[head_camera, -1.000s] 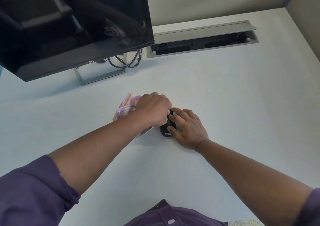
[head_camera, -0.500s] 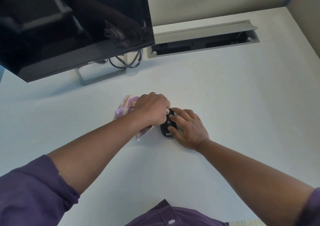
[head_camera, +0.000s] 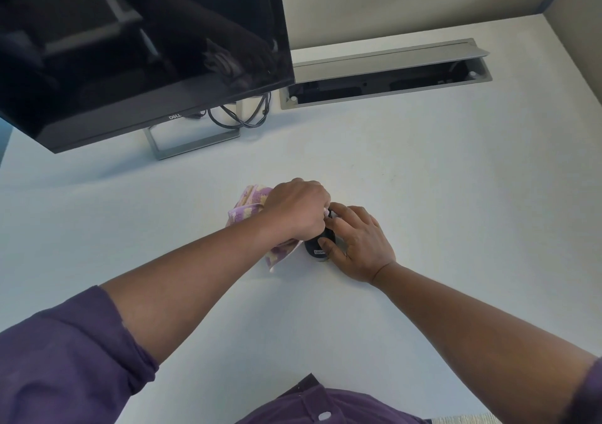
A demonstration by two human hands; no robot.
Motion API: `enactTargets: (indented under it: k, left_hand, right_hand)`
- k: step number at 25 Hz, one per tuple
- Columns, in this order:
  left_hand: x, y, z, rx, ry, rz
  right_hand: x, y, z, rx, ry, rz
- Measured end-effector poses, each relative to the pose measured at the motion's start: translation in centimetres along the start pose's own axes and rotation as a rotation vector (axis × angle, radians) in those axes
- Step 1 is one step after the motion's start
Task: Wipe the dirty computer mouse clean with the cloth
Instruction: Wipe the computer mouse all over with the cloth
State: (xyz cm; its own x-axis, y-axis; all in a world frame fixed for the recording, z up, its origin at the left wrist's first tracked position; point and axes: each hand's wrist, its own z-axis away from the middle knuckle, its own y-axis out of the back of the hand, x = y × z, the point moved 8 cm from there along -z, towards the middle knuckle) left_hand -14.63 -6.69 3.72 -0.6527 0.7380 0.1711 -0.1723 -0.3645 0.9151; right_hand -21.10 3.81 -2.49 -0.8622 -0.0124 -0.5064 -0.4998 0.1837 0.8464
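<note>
A small black computer mouse (head_camera: pixel 317 244) sits on the white desk (head_camera: pixel 423 179), mostly covered by both hands. My right hand (head_camera: pixel 358 244) holds it from the right, thumb on its near end and fingers curled over its far end. My left hand (head_camera: pixel 296 210) grips a purple and cream checked cloth (head_camera: pixel 249 204) and presses it against the mouse's left side. The cloth bunches out behind the left hand and hangs below it toward me.
A dark monitor (head_camera: pixel 130 49) on a grey stand (head_camera: pixel 192 143) fills the far left, with black cables (head_camera: pixel 241 117) behind it. An open cable tray (head_camera: pixel 384 78) is set into the desk at the back. Partition walls close off the back and right.
The left hand with the cloth has shifted very slightly over the mouse. The right hand stays in the same grip.
</note>
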Motion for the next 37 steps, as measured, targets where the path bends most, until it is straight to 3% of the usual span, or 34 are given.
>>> enactTargets:
  k: [5,8,18,23,37]
  left_hand:
    - [-1.6,1.3,-0.1,0.008,0.089,0.172]
    - [-2.0,2.7,-0.6,0.074,0.100,0.186]
    - [-1.8,0.4,0.1,-0.066,0.093,0.120]
    - [-4.4,1.7,-0.2,0.030,0.152,0.181]
    - [-1.6,-0.3,0.3,0.064,-0.119,0.043]
  right_hand:
    - [0.1,-0.1,0.1,-0.012,-0.008,0.021]
    - [0.2,-0.1,0.1,-0.009,-0.008,0.027]
    - [0.2,-0.2,0.1,-0.001,-0.013,0.005]
    - [0.3,-0.3,0.2,0.006,-0.011,0.019]
    - [0.1,0.0,0.2,0.004,-0.010,0.001]
